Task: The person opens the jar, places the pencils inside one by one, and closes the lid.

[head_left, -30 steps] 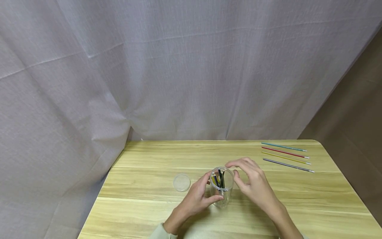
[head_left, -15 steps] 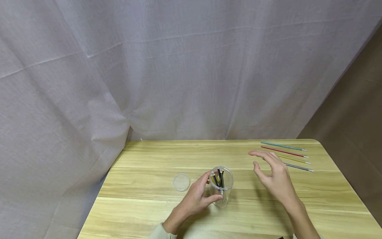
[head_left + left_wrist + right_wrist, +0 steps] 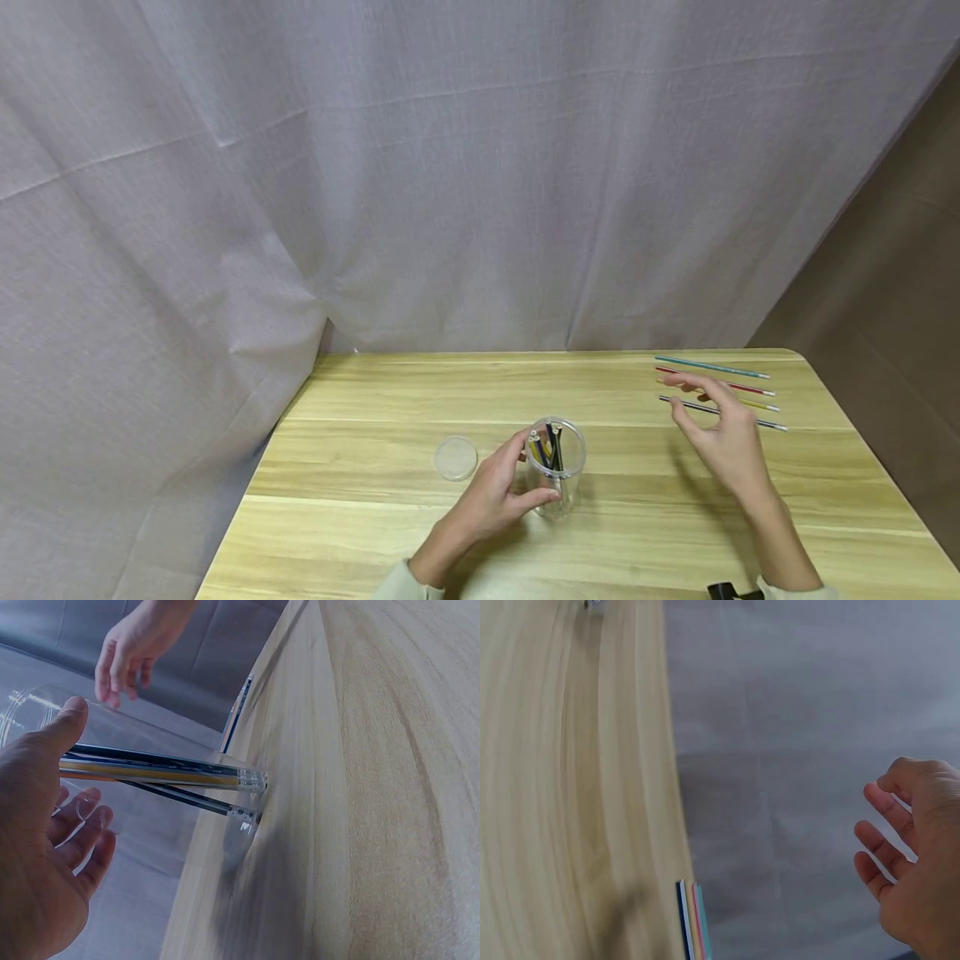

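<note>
My left hand (image 3: 495, 493) holds a clear plastic jar (image 3: 567, 483) from its left side, thumb in front and fingers round the back. Several pencils (image 3: 172, 774) lean inside the jar, which stands upright on the table. Over to the right, my right hand (image 3: 725, 433) hovers with fingers loosely bent and nothing between them. Beneath it lie a dark pencil (image 3: 768, 426) and a yellow pencil (image 3: 761, 406), both partly covered by the hand in the head view. A red pencil (image 3: 750, 389) and a teal pencil (image 3: 712, 366) lie behind these, roughly parallel.
A round clear lid (image 3: 456, 458) lies flat left of the jar. The wooden table (image 3: 360, 533) ends at the back against a grey curtain (image 3: 465, 208). A black object (image 3: 723, 591) shows by the right sleeve at the bottom edge.
My right hand has moved from the jar's rim to the right and now hangs over the loose pencils. The left hand and jar have stayed in place.
</note>
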A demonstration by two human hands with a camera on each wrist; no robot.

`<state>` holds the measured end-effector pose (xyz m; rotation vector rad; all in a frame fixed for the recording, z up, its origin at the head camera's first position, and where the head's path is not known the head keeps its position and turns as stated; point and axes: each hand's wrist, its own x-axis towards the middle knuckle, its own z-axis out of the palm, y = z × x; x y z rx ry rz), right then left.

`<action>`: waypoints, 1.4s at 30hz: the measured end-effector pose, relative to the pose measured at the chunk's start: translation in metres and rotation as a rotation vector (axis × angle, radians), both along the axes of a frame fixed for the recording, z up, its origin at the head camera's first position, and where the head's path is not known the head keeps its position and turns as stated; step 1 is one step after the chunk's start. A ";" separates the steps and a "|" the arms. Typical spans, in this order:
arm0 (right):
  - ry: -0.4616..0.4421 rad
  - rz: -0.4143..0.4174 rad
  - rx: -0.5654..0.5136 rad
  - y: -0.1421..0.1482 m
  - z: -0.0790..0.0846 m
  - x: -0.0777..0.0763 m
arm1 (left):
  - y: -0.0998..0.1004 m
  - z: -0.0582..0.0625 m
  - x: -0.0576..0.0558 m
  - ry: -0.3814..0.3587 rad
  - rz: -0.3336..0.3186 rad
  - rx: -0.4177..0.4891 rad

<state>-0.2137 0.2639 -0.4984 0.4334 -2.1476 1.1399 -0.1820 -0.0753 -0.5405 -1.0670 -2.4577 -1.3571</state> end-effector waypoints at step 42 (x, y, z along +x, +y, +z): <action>-0.341 -0.209 0.139 0.102 -0.097 -0.042 | -0.005 -0.001 0.002 0.011 0.000 -0.010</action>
